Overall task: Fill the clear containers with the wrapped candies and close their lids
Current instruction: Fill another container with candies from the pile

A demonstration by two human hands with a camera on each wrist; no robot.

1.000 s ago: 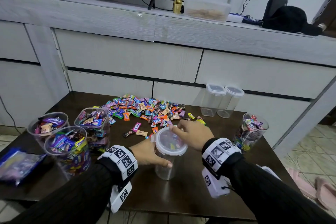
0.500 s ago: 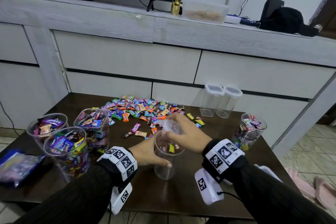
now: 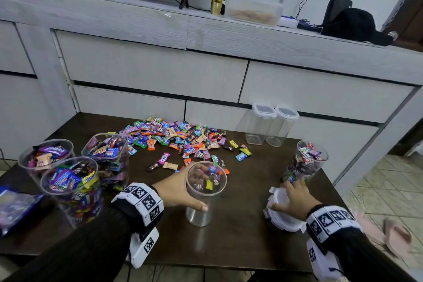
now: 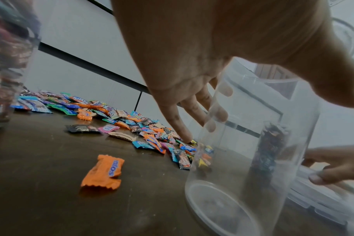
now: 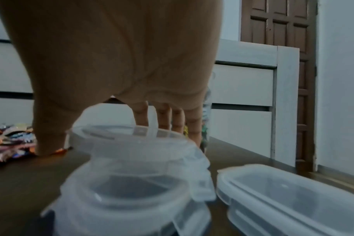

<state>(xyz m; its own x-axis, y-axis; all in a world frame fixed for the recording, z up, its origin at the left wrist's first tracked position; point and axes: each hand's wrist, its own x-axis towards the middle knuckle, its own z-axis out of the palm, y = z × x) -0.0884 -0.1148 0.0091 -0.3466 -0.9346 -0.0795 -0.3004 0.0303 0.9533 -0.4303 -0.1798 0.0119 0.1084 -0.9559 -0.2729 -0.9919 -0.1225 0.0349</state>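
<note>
Item: tall clear round plastic container, lidless, empty, upright at the front centre of the dark brown wooden table; light, stiff, smooth-walled, likely to tip, best gripped mid-wall. Left hand wraps it, fingers curled round the far wall, thumb in front. Right hand, fingers spread, rests on the stack of translucent white clip lids. Pile of multicoloured wrapped candies lies just behind. Four filled lidless jars and two lidded empty containers flank it; nothing blocks the pile.
</note>
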